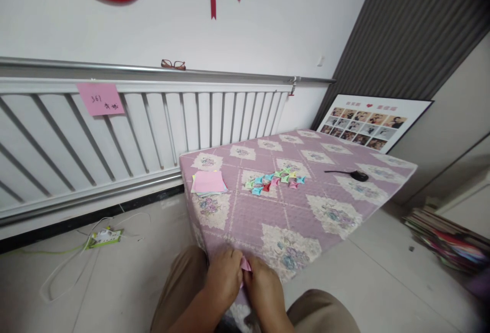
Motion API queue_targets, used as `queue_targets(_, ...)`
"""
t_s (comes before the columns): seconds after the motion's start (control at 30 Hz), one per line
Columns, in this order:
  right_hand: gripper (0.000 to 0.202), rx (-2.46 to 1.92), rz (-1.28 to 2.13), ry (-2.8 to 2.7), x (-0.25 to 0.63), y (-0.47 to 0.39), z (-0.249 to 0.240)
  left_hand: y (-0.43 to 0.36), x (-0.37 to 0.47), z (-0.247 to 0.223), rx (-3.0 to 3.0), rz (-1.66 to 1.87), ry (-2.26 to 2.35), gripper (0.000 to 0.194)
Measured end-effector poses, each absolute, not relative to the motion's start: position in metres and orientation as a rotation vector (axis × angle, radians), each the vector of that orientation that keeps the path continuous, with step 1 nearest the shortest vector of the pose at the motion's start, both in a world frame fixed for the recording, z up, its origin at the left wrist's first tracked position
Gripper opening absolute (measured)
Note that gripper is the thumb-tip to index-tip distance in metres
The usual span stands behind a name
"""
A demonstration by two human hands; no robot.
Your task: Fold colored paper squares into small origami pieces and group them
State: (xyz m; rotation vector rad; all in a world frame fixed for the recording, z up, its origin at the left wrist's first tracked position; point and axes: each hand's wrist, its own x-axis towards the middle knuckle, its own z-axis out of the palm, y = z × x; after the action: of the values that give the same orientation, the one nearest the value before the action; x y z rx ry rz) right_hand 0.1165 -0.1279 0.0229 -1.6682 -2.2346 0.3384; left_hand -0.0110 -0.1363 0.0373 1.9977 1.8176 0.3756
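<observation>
Both of my hands meet at the near edge of the cloth-covered table, closed around a small piece of folded pink paper (245,264). My left hand (225,275) grips it from the left, and my right hand (265,283) from the right. Most of the paper is hidden by my fingers. Farther back on the table lies a stack of square paper sheets (209,182), pink on top with other colours showing at its edges. Right of the stack sits a group of several small folded paper pieces (274,182) in blue, green, pink, red and yellow.
The table (245,221) has a purple flowered cloth. A black ladle-like object (359,175) lies on its right part. Behind stand a white radiator (214,119) with a pink note (101,99), and a photo board (367,124). A power strip (104,237) with cables is on the floor.
</observation>
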Motion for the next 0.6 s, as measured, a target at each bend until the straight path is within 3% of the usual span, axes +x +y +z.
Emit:
queue_targets(0.37, 0.021, -1.491, 0.153, -2.197, 0.121, -0.125, -0.011, -0.138, -0.019, 0.016, 2.023, 0.387, 1.834, 0.028)
queue_targets(0.6, 0.024, -1.469, 0.210, -2.240, 0.122, -0.125, -0.009, -0.138, -0.022, 0.009, 2.102, 0.432, 1.767, 0.029)
